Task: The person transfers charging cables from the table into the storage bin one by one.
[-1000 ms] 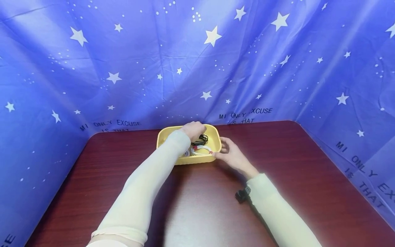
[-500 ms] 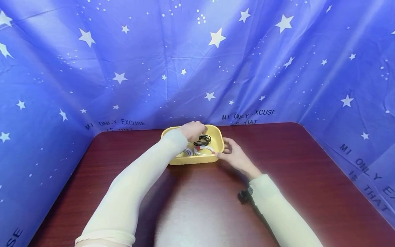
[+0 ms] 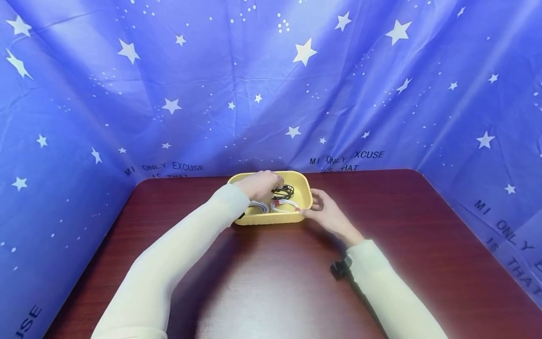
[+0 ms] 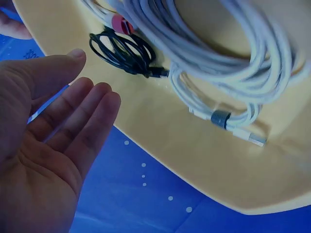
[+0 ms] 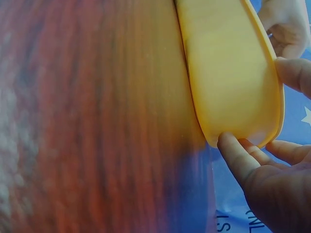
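Observation:
A yellow box (image 3: 271, 220) sits at the back of the table, with coiled cables inside. My left hand (image 3: 259, 185) is over its left half; in the left wrist view the fingers extend loosely and nothing lies between them and the thumb. Beside them are a black cable (image 4: 124, 53), a thick pale cable (image 4: 233, 73) and a thin white USB cable (image 4: 252, 138) with a dark strap. A white cable with red ties (image 3: 285, 205) lies at the front right inside. My right hand (image 3: 334, 219) holds the box's right end, thumb at the rim and fingers against the outer wall.
The dark red wooden table (image 3: 262, 282) extends in front of the box. A blue curtain (image 3: 237, 84) with white stars hangs behind and along both sides. A small black device (image 3: 338, 268) is fixed at the right cuff.
The view has shifted slightly, so everything appears further right. My left forearm has swung left, uncovering more of the pale coil. My right hand keeps its place on the box.

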A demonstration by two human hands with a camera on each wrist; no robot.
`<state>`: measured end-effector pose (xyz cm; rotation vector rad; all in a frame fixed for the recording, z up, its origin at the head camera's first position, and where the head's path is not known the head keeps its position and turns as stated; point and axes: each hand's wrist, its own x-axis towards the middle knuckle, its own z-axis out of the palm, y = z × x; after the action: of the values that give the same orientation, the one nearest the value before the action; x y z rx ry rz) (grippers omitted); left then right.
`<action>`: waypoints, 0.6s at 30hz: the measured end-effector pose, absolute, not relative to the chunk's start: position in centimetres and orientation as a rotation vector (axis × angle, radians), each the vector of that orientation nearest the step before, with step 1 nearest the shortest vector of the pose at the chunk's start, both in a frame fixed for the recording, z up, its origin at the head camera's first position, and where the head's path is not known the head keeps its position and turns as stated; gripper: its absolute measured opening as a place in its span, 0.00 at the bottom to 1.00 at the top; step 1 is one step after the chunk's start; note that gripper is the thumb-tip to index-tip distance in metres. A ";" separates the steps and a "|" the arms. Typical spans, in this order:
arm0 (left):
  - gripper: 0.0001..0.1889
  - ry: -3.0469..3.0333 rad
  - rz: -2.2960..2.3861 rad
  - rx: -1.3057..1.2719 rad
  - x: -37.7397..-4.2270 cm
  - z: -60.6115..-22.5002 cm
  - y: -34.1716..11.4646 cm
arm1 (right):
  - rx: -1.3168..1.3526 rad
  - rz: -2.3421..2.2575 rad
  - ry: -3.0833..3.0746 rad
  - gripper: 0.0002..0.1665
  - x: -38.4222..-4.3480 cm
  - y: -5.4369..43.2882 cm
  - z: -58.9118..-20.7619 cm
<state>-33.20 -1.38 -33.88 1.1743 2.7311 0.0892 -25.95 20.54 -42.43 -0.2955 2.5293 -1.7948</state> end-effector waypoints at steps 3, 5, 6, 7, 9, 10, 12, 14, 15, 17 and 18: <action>0.14 2.734 0.124 1.211 -32.8 -34.0 -1.8 | -0.292 -1.784 2.534 0.48 -25.8 20.6 -42.2; 0.12 2.743 0.137 1.244 -32.5 -34.1 -2.2 | -0.294 -1.785 2.531 0.49 -25.8 20.6 -42.3; 0.12 2.747 0.147 1.260 -32.4 -34.1 -2.4 | -0.284 -1.791 2.527 0.49 -25.8 20.6 -42.3; 0.12 2.751 0.152 1.275 -32.2 -34.0 -2.6 | -0.279 -1.795 2.524 0.49 -25.8 20.6 -42.4; 0.12 2.754 0.168 1.289 -31.9 -34.0 -3.0 | -0.278 -1.790 2.530 0.49 -25.9 20.6 -42.4; 0.13 2.756 0.173 1.292 -31.8 -33.9 -3.2 | -0.276 -1.794 2.526 0.49 -25.9 20.6 -42.5; 0.14 2.765 0.169 1.290 -31.5 -33.9 -3.5 | -0.276 -1.795 2.525 0.49 -25.9 20.6 -42.5; 0.16 2.771 0.172 1.279 -31.3 -33.8 -3.8 | -0.286 -1.796 2.521 0.49 -25.9 20.6 -42.5; 0.17 2.776 0.171 1.275 -31.2 -33.8 -4.0 | -0.294 -1.796 2.516 0.49 -25.9 20.6 -42.5; 0.18 2.781 0.179 1.273 -30.9 -33.8 -4.2 | -0.292 -1.802 2.513 0.49 -25.9 20.6 -42.6; 0.18 2.784 0.188 1.276 -30.8 -33.9 -4.3 | -0.289 -1.805 2.514 0.49 -26.0 20.6 -42.6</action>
<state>-30.78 -4.30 -33.87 1.2755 2.7836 0.1880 -25.96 20.62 -42.61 -0.2889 2.5135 -1.8049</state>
